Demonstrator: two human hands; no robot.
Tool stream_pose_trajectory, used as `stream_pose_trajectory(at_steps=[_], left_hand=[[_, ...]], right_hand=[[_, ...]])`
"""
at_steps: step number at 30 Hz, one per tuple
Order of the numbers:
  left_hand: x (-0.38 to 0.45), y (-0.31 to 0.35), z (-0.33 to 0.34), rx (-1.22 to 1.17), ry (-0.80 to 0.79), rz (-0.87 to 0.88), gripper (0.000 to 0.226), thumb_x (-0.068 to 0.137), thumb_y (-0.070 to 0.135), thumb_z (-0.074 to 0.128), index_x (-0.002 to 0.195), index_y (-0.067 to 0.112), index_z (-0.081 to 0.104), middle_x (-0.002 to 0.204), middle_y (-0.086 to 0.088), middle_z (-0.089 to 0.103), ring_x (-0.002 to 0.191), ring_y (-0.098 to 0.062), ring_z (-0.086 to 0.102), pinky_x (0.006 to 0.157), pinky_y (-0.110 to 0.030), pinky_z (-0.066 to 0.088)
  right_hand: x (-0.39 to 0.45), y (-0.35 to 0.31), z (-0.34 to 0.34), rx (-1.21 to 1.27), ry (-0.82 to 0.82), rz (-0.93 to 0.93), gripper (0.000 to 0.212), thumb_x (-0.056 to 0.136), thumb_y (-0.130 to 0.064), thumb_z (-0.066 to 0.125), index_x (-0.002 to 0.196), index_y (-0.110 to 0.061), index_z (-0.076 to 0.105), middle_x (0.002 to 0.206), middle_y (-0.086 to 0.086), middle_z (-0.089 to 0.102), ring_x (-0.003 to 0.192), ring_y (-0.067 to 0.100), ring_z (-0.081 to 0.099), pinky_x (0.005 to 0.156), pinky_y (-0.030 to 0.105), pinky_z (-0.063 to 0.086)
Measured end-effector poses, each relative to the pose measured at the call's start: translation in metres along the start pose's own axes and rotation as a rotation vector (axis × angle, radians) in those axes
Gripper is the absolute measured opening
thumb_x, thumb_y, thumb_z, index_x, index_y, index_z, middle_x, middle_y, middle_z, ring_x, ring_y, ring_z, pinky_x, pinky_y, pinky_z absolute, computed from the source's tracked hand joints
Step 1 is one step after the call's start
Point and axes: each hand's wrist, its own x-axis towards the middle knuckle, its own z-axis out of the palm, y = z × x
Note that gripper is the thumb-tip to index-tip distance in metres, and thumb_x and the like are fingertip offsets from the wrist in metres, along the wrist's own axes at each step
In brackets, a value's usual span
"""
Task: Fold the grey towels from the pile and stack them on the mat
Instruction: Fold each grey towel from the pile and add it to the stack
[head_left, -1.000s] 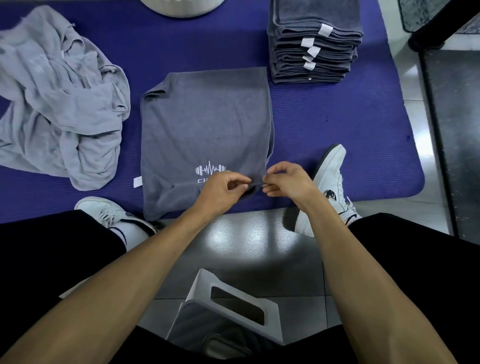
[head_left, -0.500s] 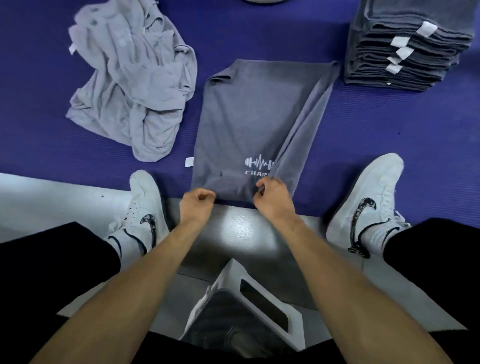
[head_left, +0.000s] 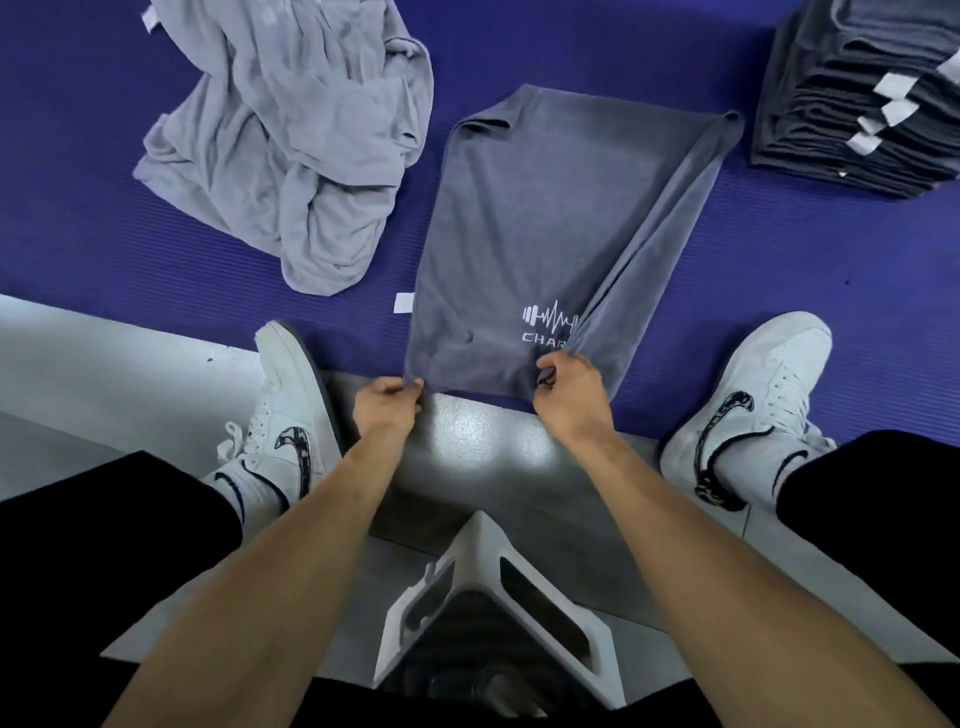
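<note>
A purple mat (head_left: 779, 291) is spread across the upper half of the view, its near edge meeting the grey tiled floor (head_left: 104, 374). A dark grey towel (head_left: 530, 228) with a white barbell-and-pulse logo (head_left: 549, 318) is laid on the mat at the centre, its right side drawn up into a taut diagonal fold that runs from the 1 o'clock corner down to the near edge. A crumpled pile of light grey towels (head_left: 291, 140) is seen at 10 o'clock, just beside the spread towel. A stack of folded dark grey towels (head_left: 852, 104) with white tags is set at 2 o'clock, apart from it. White sneakers (head_left: 291, 410) are planted at 8 and 4 o'clock on the mat's edge. A white stool (head_left: 498, 608) is seen at 6 o'clock. The towel's near left corner is pinched in the grip of the left hand (head_left: 384, 408); the gathered fold is held in the closed grip of the right hand (head_left: 569, 389).
</note>
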Motion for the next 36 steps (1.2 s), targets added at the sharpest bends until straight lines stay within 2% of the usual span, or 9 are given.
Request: stream_pose_trajectory(at_steps=[7, 10, 12, 14, 18, 21, 24, 28, 36], left_hand=[[0.006, -0.004, -0.003, -0.13, -0.014, 0.04, 0.009, 0.087, 0.017, 0.074, 0.086, 0.02, 0.065, 0.078, 0.001, 0.068, 0.071, -0.014, 0.065, 0.087, -0.04, 0.058], [0.005, -0.002, -0.002, -0.035, 0.045, 0.153, 0.016, 0.086, 0.016, 0.074, 0.095, 0.02, 0.062, 0.088, 0.001, 0.067, 0.083, -0.016, 0.065, 0.083, -0.029, 0.053], [0.002, 0.0, -0.001, 0.04, 0.076, 0.224, 0.017, 0.085, 0.016, 0.075, 0.098, 0.017, 0.062, 0.089, 0.002, 0.065, 0.083, -0.014, 0.063, 0.077, -0.023, 0.048], [0.003, 0.0, 0.001, 0.073, 0.074, 0.229, 0.016, 0.085, 0.019, 0.076, 0.093, 0.019, 0.062, 0.088, 0.002, 0.068, 0.081, -0.016, 0.066, 0.079, -0.026, 0.053], [0.014, -0.002, 0.004, 0.081, 0.049, 0.089, 0.015, 0.082, 0.029, 0.078, 0.082, 0.025, 0.063, 0.085, -0.004, 0.073, 0.081, -0.023, 0.072, 0.084, -0.039, 0.059], [0.015, 0.001, 0.001, 0.05, 0.005, 0.0, 0.016, 0.085, 0.028, 0.076, 0.078, 0.02, 0.063, 0.071, -0.002, 0.068, 0.071, -0.02, 0.068, 0.078, -0.036, 0.059], [0.015, 0.003, -0.002, -0.087, -0.045, -0.073, 0.012, 0.088, 0.02, 0.073, 0.081, 0.015, 0.065, 0.073, -0.002, 0.066, 0.063, -0.013, 0.062, 0.068, -0.03, 0.057], [0.006, 0.002, -0.009, -0.371, -0.074, -0.189, 0.012, 0.089, 0.007, 0.07, 0.081, 0.01, 0.062, 0.076, -0.007, 0.068, 0.068, -0.014, 0.066, 0.073, -0.026, 0.06], [-0.001, -0.002, -0.013, -0.569, -0.092, -0.19, 0.012, 0.088, -0.007, 0.065, 0.082, 0.002, 0.059, 0.077, -0.01, 0.067, 0.057, -0.011, 0.07, 0.068, -0.022, 0.06]], right_hand=[[-0.001, 0.001, 0.002, 0.041, 0.014, -0.035, 0.035, 0.087, 0.001, 0.057, 0.119, -0.011, 0.066, 0.109, 0.002, 0.059, 0.09, 0.013, 0.062, 0.091, 0.025, 0.051], [-0.001, 0.002, 0.004, 0.026, 0.008, -0.034, 0.034, 0.087, 0.001, 0.058, 0.119, -0.011, 0.066, 0.109, 0.002, 0.059, 0.089, 0.012, 0.062, 0.088, 0.02, 0.049], [-0.001, 0.002, 0.004, 0.027, 0.004, -0.025, 0.035, 0.088, 0.001, 0.058, 0.119, -0.011, 0.066, 0.109, 0.002, 0.058, 0.089, 0.012, 0.062, 0.09, 0.021, 0.049], [-0.001, 0.002, 0.005, 0.03, 0.005, -0.019, 0.035, 0.087, 0.001, 0.057, 0.119, -0.011, 0.066, 0.11, 0.004, 0.059, 0.09, 0.014, 0.062, 0.091, 0.023, 0.05], [0.001, 0.003, 0.007, 0.032, -0.018, -0.003, 0.036, 0.088, 0.0, 0.057, 0.121, -0.011, 0.065, 0.114, 0.005, 0.059, 0.097, 0.017, 0.063, 0.095, 0.028, 0.051], [0.003, 0.003, 0.008, 0.023, -0.028, 0.004, 0.037, 0.088, -0.001, 0.058, 0.122, -0.012, 0.065, 0.116, 0.005, 0.059, 0.098, 0.018, 0.063, 0.096, 0.032, 0.052], [0.003, 0.003, 0.009, 0.028, -0.025, 0.003, 0.037, 0.087, 0.0, 0.057, 0.122, -0.01, 0.065, 0.116, 0.006, 0.06, 0.096, 0.017, 0.063, 0.095, 0.03, 0.052], [0.004, 0.003, 0.009, 0.019, -0.015, -0.001, 0.036, 0.086, -0.001, 0.058, 0.121, -0.01, 0.065, 0.114, 0.005, 0.06, 0.095, 0.017, 0.063, 0.093, 0.027, 0.051], [0.004, 0.002, 0.009, 0.015, -0.014, 0.001, 0.037, 0.086, 0.001, 0.058, 0.119, -0.011, 0.067, 0.112, 0.005, 0.062, 0.089, 0.012, 0.061, 0.088, 0.019, 0.047]])
